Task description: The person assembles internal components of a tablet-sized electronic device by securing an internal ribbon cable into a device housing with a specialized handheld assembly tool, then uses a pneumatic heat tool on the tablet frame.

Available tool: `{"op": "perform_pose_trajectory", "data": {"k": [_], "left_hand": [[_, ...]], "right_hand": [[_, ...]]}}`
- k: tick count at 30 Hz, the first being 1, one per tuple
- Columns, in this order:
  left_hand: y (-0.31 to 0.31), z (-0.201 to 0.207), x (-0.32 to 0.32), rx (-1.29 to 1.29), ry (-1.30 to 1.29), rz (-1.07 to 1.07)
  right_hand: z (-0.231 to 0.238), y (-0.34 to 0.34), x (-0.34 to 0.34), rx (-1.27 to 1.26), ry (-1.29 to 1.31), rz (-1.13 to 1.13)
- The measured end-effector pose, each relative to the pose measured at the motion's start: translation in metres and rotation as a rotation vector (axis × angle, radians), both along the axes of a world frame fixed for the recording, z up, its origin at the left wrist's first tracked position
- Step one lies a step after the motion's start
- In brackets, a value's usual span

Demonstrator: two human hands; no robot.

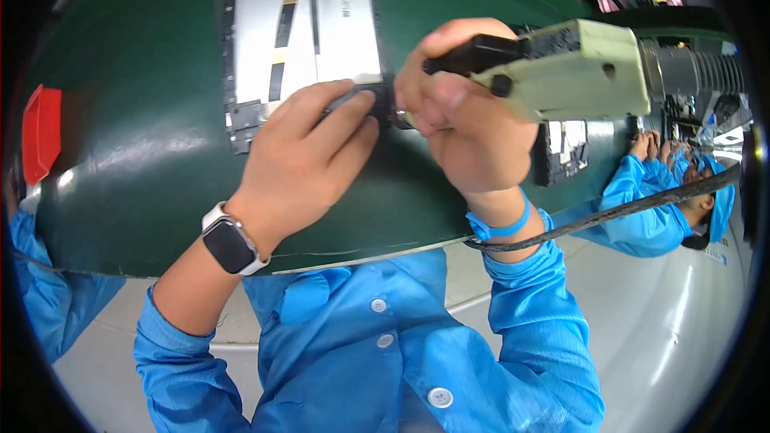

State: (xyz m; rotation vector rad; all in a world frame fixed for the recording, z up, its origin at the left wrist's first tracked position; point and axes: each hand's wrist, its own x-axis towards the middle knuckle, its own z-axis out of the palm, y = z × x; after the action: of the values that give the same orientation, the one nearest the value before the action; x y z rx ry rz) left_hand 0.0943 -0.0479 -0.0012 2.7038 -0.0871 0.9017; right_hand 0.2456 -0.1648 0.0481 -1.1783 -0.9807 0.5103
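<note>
An opened tablet (345, 12), its pale battery panels, dark strips and black frame exposed, lies on the green work surface. My left hand (301, 152) rests across its near right corner, fingers stretched out and pressing on a small black part (371, 104). My right hand (473, 124) is closed round what looks like an electric screwdriver (589, 72), with a cream body, black lever and grey ribbed cable end. The metal tip (403, 119) shows beside the tablet's corner, partly covered by my fingers; whether it touches a screw I cannot tell.
A second opened device (566, 148) lies right of my right hand. At the far left is a red tray (42, 135). A dark cable (626, 208) runs from my right wrist toward the right edge. Co-workers in blue sit at the right (642, 204) and left (48, 297).
</note>
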Motion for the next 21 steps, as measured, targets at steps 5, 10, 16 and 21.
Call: {"op": "perform_pose_trajectory", "data": {"k": [5, 10, 16, 21], "left_hand": [[0.0009, -0.0005, 0.0020, -0.027, 0.003, -0.015], [0.0013, 0.0013, -0.0007, -0.021, -0.005, -0.017], [0.0003, -0.0027, 0.0001, 0.013, -0.050, 0.000], [0.0016, -0.0024, -0.0018, 0.014, -0.048, -0.006]], "right_hand": [[0.0097, 0.0044, -0.0073, -0.077, 0.048, 0.000], [0.0042, 0.0023, -0.0051, -0.038, 0.007, -0.008], [0.0097, 0.0030, -0.0088, -0.037, 0.073, -0.001], [0.0013, 0.0048, -0.0053, -0.008, 0.008, 0.027]]}}
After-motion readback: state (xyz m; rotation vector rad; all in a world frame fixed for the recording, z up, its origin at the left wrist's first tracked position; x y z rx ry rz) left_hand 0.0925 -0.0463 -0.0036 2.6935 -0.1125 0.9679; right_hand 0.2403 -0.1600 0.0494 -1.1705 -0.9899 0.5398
